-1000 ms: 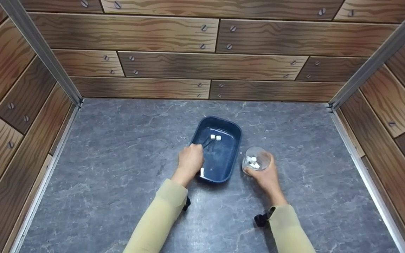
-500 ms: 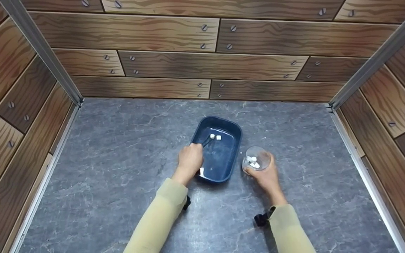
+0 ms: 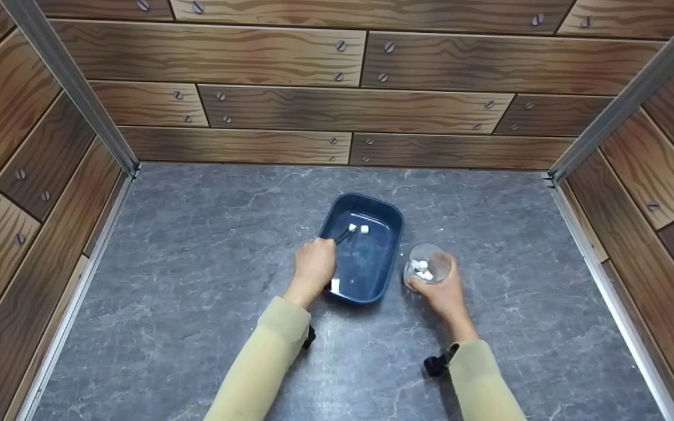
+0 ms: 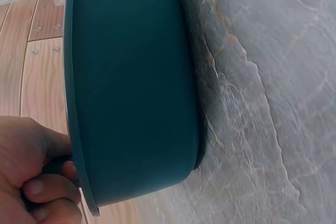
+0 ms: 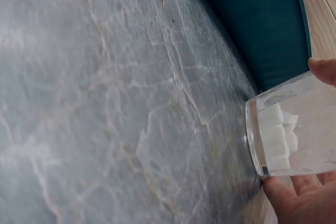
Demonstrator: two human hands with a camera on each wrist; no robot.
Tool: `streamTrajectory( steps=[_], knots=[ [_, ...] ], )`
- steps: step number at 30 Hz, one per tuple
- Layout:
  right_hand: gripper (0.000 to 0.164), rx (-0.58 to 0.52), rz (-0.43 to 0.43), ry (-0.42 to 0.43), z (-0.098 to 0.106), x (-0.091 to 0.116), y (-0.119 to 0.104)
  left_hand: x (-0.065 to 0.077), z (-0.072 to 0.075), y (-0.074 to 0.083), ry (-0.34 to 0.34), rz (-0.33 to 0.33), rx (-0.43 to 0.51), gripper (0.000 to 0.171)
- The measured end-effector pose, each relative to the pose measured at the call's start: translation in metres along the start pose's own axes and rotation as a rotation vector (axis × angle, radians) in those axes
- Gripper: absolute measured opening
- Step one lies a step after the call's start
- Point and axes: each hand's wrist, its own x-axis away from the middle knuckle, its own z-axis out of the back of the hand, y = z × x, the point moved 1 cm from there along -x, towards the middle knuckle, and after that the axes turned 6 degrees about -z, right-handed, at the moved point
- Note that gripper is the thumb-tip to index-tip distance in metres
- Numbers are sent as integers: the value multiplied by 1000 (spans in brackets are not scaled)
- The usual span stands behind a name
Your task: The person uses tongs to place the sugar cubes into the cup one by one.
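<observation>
My left hand point(image 3: 315, 263) grips a pair of dark tongs point(image 3: 344, 236) over the left rim of a dark blue tray point(image 3: 366, 275). The tongs' tips are at one small white cube point(image 3: 352, 227); a second white cube point(image 3: 364, 229) lies just to its right in the tray. In the left wrist view, curled fingers point(image 4: 52, 187) wrap the dark handle above the tray's wall point(image 4: 131, 87). My right hand point(image 3: 445, 292) holds a clear glass point(image 3: 427, 263) beside the tray, thumb and fingers around its sides. Several white cubes point(image 5: 275, 140) lie at the glass's bottom.
The tray stands on a grey marbled surface point(image 3: 208, 245), with the glass close to its right side. Wood-patterned panels point(image 3: 290, 108) rise at the back and both sides, with metal strips point(image 3: 626, 99) at the corners. A bright white patch shows at the tray's near left.
The tongs' tips have drawn together at the left cube, which has turned and shifted slightly left. My left hand has moved slightly left; my right hand and the glass have stayed put.
</observation>
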Motion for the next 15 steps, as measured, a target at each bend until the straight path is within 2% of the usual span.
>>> streamTrajectory(
  steps=[7,15],
  knots=[
    [93,2,2,2,-1,-1,0,9,4,-1,72,-24,-11,14],
    [95,-5,8,5,-1,0,1,19,5,-3,84,-10,16,18]
  ],
)
